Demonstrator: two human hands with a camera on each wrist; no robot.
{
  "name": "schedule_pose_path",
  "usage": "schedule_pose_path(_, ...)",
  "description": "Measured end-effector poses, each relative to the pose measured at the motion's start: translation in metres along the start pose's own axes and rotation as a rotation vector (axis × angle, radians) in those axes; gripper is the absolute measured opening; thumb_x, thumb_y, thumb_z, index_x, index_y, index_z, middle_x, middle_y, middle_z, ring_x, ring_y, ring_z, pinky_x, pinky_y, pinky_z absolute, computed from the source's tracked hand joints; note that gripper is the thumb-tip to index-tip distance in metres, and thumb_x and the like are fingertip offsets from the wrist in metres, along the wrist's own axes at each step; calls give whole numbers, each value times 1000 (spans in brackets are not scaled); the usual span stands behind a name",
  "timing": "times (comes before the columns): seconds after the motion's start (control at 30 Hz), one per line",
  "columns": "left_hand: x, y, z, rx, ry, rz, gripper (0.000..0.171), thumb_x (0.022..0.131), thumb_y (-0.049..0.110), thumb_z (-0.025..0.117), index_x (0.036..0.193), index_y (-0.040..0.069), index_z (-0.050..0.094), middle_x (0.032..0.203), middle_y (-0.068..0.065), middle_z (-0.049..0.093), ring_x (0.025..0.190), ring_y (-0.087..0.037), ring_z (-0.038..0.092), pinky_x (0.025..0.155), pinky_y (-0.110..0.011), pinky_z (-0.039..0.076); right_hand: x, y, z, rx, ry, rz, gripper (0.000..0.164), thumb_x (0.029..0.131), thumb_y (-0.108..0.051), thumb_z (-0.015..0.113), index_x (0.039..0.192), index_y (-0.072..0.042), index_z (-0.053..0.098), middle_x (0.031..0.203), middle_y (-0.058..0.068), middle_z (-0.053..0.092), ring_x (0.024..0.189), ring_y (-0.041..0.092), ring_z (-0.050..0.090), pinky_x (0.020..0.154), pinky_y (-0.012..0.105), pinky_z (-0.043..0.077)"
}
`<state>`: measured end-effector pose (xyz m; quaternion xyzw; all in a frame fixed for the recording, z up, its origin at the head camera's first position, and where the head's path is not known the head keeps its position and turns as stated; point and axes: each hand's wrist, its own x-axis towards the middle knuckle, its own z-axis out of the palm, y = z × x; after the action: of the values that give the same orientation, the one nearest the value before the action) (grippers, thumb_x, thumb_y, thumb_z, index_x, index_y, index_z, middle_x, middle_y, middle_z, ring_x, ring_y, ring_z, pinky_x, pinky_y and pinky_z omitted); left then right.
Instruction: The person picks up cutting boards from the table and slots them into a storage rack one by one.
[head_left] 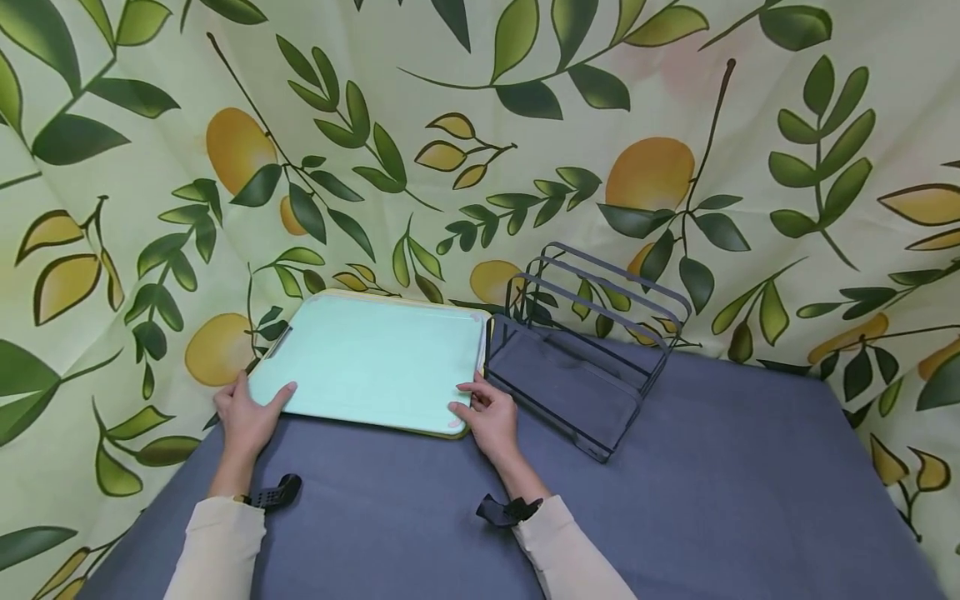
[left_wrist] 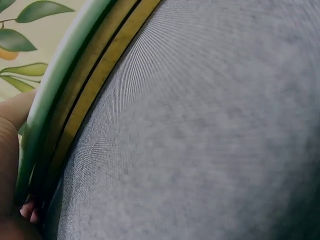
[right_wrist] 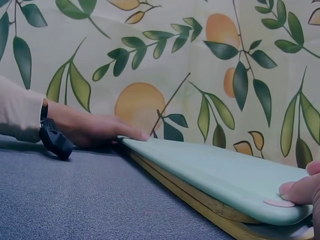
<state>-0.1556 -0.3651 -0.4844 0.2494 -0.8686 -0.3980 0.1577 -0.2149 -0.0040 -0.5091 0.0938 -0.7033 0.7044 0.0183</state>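
A mint-green cutting board point(head_left: 375, 358) with pinkish corners lies on top of a stack, left of centre in the head view. Beneath it, the yellow-edged boards point(left_wrist: 82, 97) show as bands in the left wrist view. My left hand point(head_left: 249, 414) grips the stack's near left corner, thumb on top and fingertips underneath. At the near right corner my right hand point(head_left: 491, 417) holds the edge, its thumb on the pink patch. In the right wrist view the mint board's near corner sits slightly apart from the layers below; the right hand's lower fingers are mostly hidden.
A black wire rack point(head_left: 577, 367) with upright loops stands just right of the boards, close to their right edge. The grey-blue cloth point(head_left: 720, 483) covers the table. A fabric backdrop point(head_left: 480, 108) printed with fruit and leaves hangs directly behind.
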Motion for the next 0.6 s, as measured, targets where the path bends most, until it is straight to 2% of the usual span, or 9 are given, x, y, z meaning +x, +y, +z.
schedule_pose_path(0.17,1,1,1,-16,-2,17,94,93,40,68,159,-5,19,148,-36,17,136,-43,14,113,-62,20,4,-4,-3,9,10,42,46,83,-4,82,126,3,68,151,22,51,137,34,53,105,37,51)
schedule_pose_path(0.3,1,2,1,-30,-26,13,95,92,41,69,159,-5,19,149,-34,13,138,-43,14,115,-62,20,5,-6,-4,-3,21,94,63,84,-7,81,142,1,56,148,21,55,135,34,56,105,36,52)
schedule_pose_path(0.47,-2,2,-2,-9,-38,-4,97,91,42,70,159,-5,19,151,-35,13,139,-44,10,114,-63,18,6,-6,-4,-7,10,145,68,86,-7,80,146,3,50,143,26,58,129,37,61,99,39,56)
schedule_pose_path(0.6,-3,3,-8,53,-50,-30,100,89,48,70,159,-3,20,153,-38,12,141,-50,8,113,-68,12,8,-6,-3,-5,3,177,68,84,-7,81,145,3,51,137,28,61,125,38,63,95,38,58)
